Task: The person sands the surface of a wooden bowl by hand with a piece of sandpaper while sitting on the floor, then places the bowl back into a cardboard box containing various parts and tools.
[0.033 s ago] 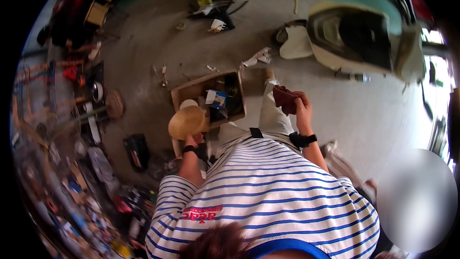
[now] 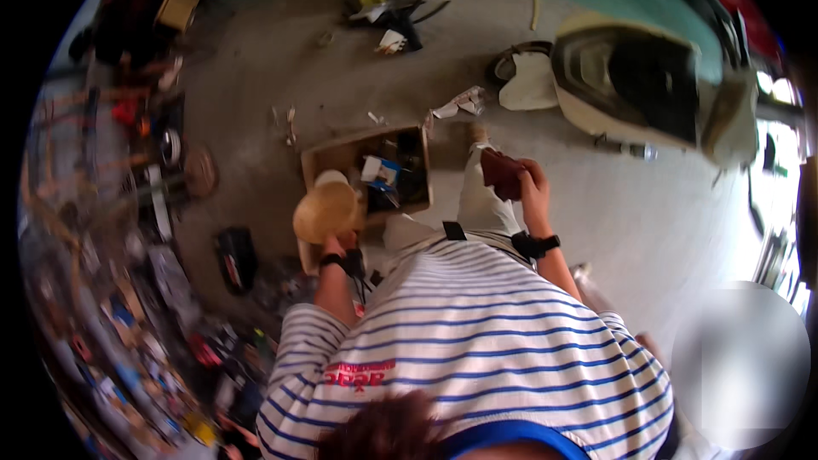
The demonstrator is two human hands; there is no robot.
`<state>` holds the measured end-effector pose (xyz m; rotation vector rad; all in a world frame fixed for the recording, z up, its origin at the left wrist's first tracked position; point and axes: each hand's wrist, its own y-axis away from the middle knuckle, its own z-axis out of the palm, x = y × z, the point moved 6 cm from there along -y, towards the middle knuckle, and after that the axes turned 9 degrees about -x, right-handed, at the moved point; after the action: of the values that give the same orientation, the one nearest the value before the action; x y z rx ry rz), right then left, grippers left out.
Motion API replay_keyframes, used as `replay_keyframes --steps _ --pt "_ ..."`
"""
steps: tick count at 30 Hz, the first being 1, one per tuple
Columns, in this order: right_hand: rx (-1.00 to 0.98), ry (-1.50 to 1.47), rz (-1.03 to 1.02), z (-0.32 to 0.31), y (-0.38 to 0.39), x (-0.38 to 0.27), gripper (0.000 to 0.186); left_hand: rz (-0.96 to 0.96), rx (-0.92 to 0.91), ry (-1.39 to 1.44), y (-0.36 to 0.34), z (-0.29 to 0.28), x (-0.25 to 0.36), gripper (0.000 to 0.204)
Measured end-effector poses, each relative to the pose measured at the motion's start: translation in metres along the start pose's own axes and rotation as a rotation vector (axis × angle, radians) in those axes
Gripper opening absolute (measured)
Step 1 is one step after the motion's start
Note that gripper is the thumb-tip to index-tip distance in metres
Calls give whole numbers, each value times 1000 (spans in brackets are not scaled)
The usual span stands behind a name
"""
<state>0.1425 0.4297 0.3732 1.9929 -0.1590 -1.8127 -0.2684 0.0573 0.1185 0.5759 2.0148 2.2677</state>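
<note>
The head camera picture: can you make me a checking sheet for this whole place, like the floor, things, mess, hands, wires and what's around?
Surface: grey floor, green at the far side.
Job's things: tan round object, exact kind unclear; dark red piece, thin and flexible-looking.
Clutter: open cardboard box with a blue-and-white pack inside; mixed pile at left.
Grips: left grip holds the tan round object; right grip holds the dark red piece.
Cables: yellow hose or cable, curved.
Surroundings: beige-and-black scooter-like vehicle.
</note>
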Motion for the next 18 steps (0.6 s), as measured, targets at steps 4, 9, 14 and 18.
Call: replay_keyframes --steps 4,9,14,18 --pt "-244 171 -61 -5 -95 -26 20 59 -63 259 50 110 -37 44" --pt "-441 186 127 10 -166 -84 20 25 -17 334 92 184 -88 47" --pt "-554 272 -26 41 -219 -92 20 -4 -82 616 95 198 -183 46" --pt "-754 333 90 101 -208 -100 22 29 35 550 116 203 -220 42"
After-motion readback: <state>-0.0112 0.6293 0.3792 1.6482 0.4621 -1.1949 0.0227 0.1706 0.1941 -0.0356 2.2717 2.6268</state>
